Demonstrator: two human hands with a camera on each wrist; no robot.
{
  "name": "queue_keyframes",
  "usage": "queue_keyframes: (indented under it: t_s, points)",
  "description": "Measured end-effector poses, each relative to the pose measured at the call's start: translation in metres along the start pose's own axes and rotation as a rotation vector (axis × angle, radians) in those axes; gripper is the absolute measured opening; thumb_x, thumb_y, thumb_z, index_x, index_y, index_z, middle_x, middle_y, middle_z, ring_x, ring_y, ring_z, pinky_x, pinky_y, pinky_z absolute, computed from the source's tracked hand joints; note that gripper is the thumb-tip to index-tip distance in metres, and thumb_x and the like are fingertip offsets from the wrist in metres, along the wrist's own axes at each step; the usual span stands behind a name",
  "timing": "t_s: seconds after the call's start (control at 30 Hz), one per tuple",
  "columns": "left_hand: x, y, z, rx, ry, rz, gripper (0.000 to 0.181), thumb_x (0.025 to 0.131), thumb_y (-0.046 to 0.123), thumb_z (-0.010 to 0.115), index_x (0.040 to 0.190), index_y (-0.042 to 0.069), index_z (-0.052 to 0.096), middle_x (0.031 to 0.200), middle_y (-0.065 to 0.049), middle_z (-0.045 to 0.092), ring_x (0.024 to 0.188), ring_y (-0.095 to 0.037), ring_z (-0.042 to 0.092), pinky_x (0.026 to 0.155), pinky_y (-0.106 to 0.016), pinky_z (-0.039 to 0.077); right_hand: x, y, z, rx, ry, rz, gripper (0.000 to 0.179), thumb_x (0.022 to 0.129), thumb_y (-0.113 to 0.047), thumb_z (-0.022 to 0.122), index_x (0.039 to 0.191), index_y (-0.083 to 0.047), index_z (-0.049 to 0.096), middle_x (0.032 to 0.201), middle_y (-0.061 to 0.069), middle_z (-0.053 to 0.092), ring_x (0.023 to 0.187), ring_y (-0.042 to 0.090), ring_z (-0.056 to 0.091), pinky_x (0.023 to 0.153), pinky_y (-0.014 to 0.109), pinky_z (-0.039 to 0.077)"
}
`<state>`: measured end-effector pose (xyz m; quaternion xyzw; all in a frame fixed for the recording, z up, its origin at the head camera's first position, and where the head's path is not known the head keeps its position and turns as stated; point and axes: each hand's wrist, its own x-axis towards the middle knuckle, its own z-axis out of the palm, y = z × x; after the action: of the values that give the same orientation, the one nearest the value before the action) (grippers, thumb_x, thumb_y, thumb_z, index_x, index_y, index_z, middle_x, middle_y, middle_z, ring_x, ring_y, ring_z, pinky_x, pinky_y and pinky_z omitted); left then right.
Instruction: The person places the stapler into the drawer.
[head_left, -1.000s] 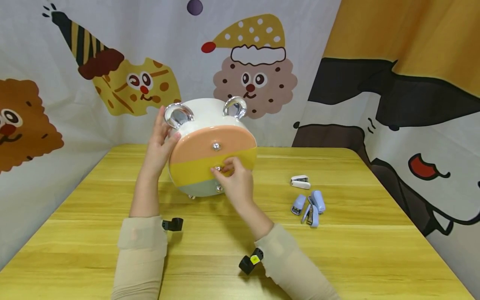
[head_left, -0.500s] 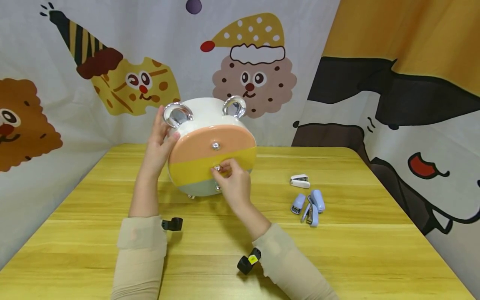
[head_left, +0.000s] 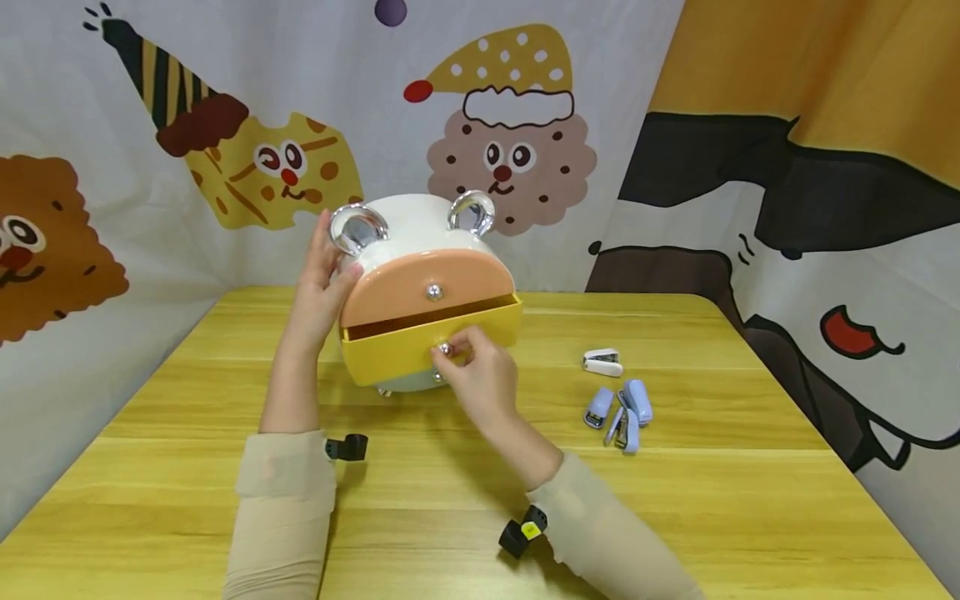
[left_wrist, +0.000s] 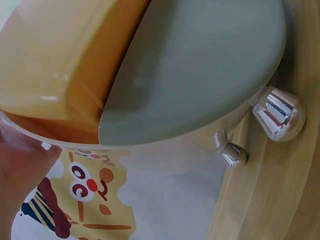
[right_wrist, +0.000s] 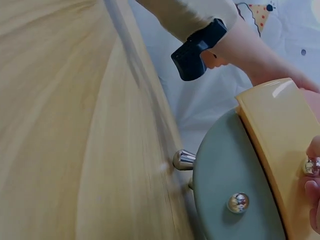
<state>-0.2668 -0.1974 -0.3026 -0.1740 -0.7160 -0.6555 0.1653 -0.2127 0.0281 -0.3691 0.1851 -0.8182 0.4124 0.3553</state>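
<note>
A round white drawer box [head_left: 416, 218] with silver ears and short silver feet stands on the table. Its front has an orange drawer [head_left: 397, 287], a yellow drawer [head_left: 390, 354] and a grey-green drawer [left_wrist: 200, 70], each with a round silver knob. The yellow one sticks out partway, with a dark gap above its front. My right hand [head_left: 483, 375] pinches the yellow drawer's knob [right_wrist: 312, 166] between thumb and fingers. My left hand [head_left: 318, 279] holds the box's left side, thumb near the orange front and fingers behind the left ear.
On the wooden table [head_left: 420, 517], right of the box, lie a white mini stapler [head_left: 602, 362] and several light-blue mini staplers [head_left: 636, 402]. A cartoon-printed curtain [head_left: 390, 150] hangs behind the table. Each wrist wears a black camera [head_left: 347, 447].
The yellow drawer has come out from flush with the front to partly open. My right hand has moved slightly toward me and right with its knob. My left hand stays in place.
</note>
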Motion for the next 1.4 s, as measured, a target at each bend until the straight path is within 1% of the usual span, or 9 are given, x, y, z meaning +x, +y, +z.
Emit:
queue_keyframes:
  t_s: [0.27, 0.47, 0.63, 0.8, 0.93, 1.07, 1.2, 1.4]
  points:
    - [0.001, 0.0, 0.001, -0.003, -0.003, 0.001, 0.078, 0.095, 0.017, 0.057, 0.154, 0.037, 0.011, 0.152, -0.014, 0.031, 0.132, -0.031, 0.033, 0.107, -0.047, 0.03, -0.009, -0.004, -0.019, 0.004, -0.052, -0.05, 0.018, 0.078, -0.021, 0.079, 0.081, -0.012, 0.064, 0.072, -0.006, 0.067, 0.049, 0.001, 0.047, 0.043, 0.018, 0.038]
    - [0.001, -0.001, 0.0, -0.015, -0.002, 0.009, 0.079, 0.094, 0.015, 0.057, 0.154, 0.035, 0.01, 0.152, -0.014, 0.031, 0.135, -0.032, 0.03, 0.109, -0.046, 0.026, -0.015, -0.009, -0.031, 0.01, -0.087, -0.091, 0.018, 0.077, -0.019, 0.08, 0.079, -0.012, 0.064, 0.07, -0.006, 0.067, 0.047, -0.001, 0.043, 0.042, 0.015, 0.036]
    - [0.0, -0.002, 0.0, -0.031, 0.001, 0.005, 0.08, 0.094, 0.014, 0.058, 0.154, 0.036, 0.01, 0.152, -0.014, 0.03, 0.137, -0.032, 0.027, 0.111, -0.045, 0.022, -0.02, -0.014, -0.039, -0.003, -0.111, -0.113, 0.018, 0.076, -0.019, 0.081, 0.077, -0.014, 0.063, 0.069, -0.008, 0.068, 0.046, -0.003, 0.042, 0.042, 0.014, 0.034]
    - [0.0, -0.003, -0.001, -0.016, 0.004, 0.009, 0.08, 0.094, 0.015, 0.058, 0.155, 0.034, 0.01, 0.152, -0.015, 0.031, 0.138, -0.033, 0.025, 0.113, -0.045, 0.017, -0.024, -0.018, -0.045, -0.005, -0.12, -0.148, 0.019, 0.076, -0.022, 0.081, 0.076, -0.015, 0.063, 0.069, -0.01, 0.068, 0.048, -0.003, 0.045, 0.044, 0.013, 0.035]
    - [0.0, -0.002, -0.001, 0.013, 0.005, 0.024, 0.079, 0.094, 0.015, 0.058, 0.154, 0.034, 0.01, 0.152, -0.015, 0.031, 0.139, -0.032, 0.024, 0.113, -0.046, 0.016, -0.027, -0.019, -0.048, -0.02, -0.117, -0.175, 0.019, 0.076, -0.023, 0.08, 0.076, -0.015, 0.063, 0.069, -0.01, 0.067, 0.049, -0.002, 0.046, 0.044, 0.013, 0.036]
    - [-0.001, -0.001, 0.0, 0.024, 0.008, 0.03, 0.08, 0.094, 0.016, 0.058, 0.154, 0.035, 0.01, 0.153, -0.014, 0.03, 0.139, -0.032, 0.023, 0.113, -0.046, 0.015, -0.027, -0.02, -0.05, -0.029, -0.123, -0.179, 0.018, 0.077, -0.024, 0.08, 0.077, -0.016, 0.063, 0.07, -0.01, 0.068, 0.05, -0.003, 0.046, 0.045, 0.012, 0.036]
    - [0.0, 0.0, 0.001, 0.016, 0.007, 0.028, 0.079, 0.094, 0.015, 0.058, 0.154, 0.035, 0.011, 0.153, -0.014, 0.03, 0.139, -0.031, 0.025, 0.113, -0.046, 0.016, -0.027, -0.021, -0.053, -0.03, -0.156, -0.166, 0.018, 0.077, -0.023, 0.08, 0.081, -0.015, 0.064, 0.073, -0.01, 0.068, 0.052, -0.001, 0.048, 0.047, 0.013, 0.038]
    - [0.001, -0.001, 0.001, 0.026, 0.01, 0.033, 0.079, 0.094, 0.016, 0.058, 0.154, 0.035, 0.011, 0.153, -0.014, 0.03, 0.14, -0.032, 0.023, 0.113, -0.045, 0.014, -0.023, -0.023, -0.064, -0.004, -0.277, -0.125, 0.022, 0.076, -0.021, 0.082, 0.089, -0.013, 0.067, 0.08, -0.007, 0.07, 0.057, 0.002, 0.053, 0.05, 0.016, 0.042]
